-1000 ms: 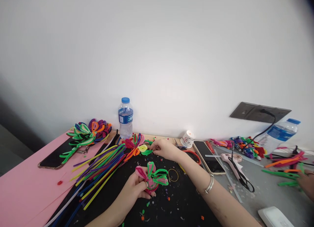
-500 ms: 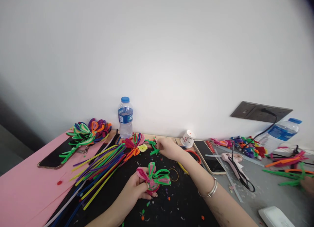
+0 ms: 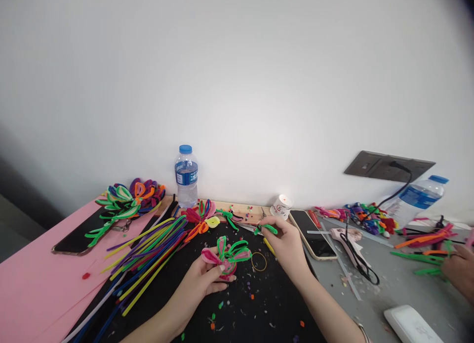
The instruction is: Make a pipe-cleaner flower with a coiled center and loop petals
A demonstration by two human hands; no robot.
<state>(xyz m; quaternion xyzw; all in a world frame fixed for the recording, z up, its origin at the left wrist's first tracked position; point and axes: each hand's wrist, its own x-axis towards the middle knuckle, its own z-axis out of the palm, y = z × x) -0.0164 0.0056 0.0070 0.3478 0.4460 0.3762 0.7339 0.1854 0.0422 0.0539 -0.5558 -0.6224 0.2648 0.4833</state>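
My left hand [image 3: 210, 273] grips a pipe-cleaner flower [image 3: 226, 258] with pink and green looped petals over the black mat [image 3: 237, 323]. To the right and a little farther back, my right hand [image 3: 283, 241] pinches a small green pipe-cleaner piece [image 3: 267, 229]. Scissors, partly hidden by the right hand, lie behind it with their blades [image 3: 247, 226] showing. A thin ring [image 3: 258, 261] rests on the mat between the hands.
Loose pipe cleaners [image 3: 148, 259] and finished flowers [image 3: 129, 199] lie left, near a water bottle [image 3: 186, 177]. At right are a paper cup [image 3: 282, 206], a phone [image 3: 313, 234], a glue gun [image 3: 351, 249], a white case [image 3: 411, 323] and another person's hand [image 3: 459, 269].
My right hand has moved right and toward me, lifting a green piece from near the back of the mat. My left hand still holds the flower. The other person's hand shows more at right.
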